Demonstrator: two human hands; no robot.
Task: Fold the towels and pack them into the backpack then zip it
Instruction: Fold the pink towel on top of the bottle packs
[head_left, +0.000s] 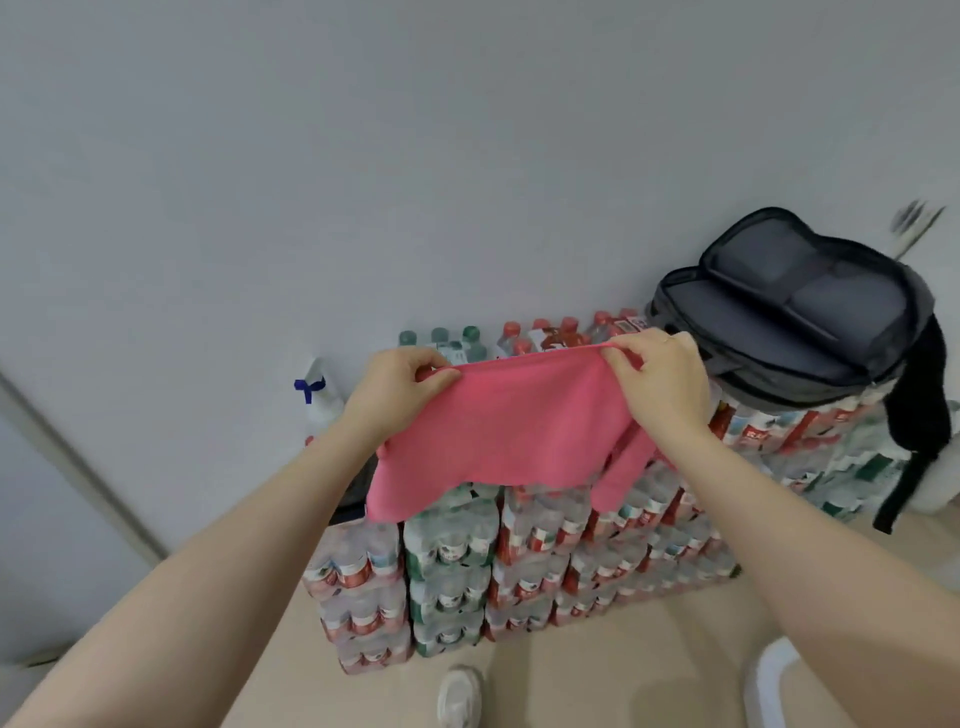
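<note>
The left hand (397, 382) and the right hand (657, 376) each pinch a top corner of one pink towel (498, 441), held stretched in the air before a stack of shrink-wrapped bottle packs (519, 561). The towel hides the stack's upper front, and the bottle labels are too blurred to read. One grey backpack (789, 312) lies unzipped on top of the stack, to the right. One white shoe (460, 696) shows below.
</note>
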